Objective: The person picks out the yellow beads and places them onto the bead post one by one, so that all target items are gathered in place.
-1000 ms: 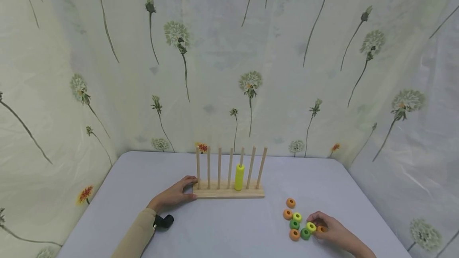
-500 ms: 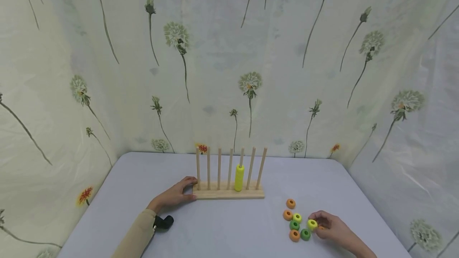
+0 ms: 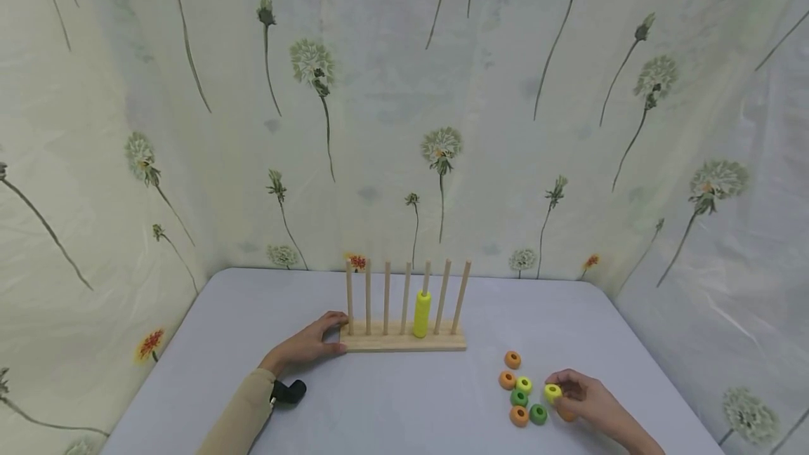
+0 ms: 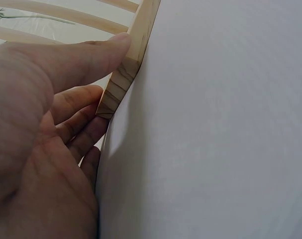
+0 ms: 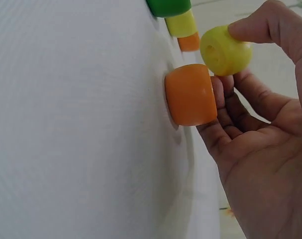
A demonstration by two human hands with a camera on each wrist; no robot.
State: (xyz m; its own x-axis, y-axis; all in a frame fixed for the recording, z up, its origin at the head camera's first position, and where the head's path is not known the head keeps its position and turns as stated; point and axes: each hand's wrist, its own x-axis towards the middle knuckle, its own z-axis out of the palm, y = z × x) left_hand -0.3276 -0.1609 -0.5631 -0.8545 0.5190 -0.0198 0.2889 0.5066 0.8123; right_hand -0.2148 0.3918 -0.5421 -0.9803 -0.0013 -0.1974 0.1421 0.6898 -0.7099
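Note:
A wooden peg rack [image 3: 404, 344] with several upright pegs stands mid-table. One peg, right of the middle, carries a stack of yellow beads [image 3: 421, 314]. My left hand [image 3: 305, 343] grips the rack's left end, thumb on the near side and fingers round the back. To the right, my right hand [image 3: 594, 402] pinches a yellow bead [image 5: 228, 52] between thumb and fingers, held just off the table. Close under that hand sits an orange bead [image 5: 190, 94] on the tabletop, partly hidden in the head view.
Left of the right hand lie loose beads: a green bead [image 3: 538, 413], another green bead [image 3: 519, 397], a yellow bead [image 3: 523, 385] and several orange ones [image 3: 512, 359]. A black object [image 3: 289, 391] is at the left wrist. A flower-printed curtain [image 3: 379, 125] surrounds the white table [image 3: 404, 406].
My right hand has lifted the yellow bead from the table, away from the green bead and slightly upward. My left hand and the rack have stayed put.

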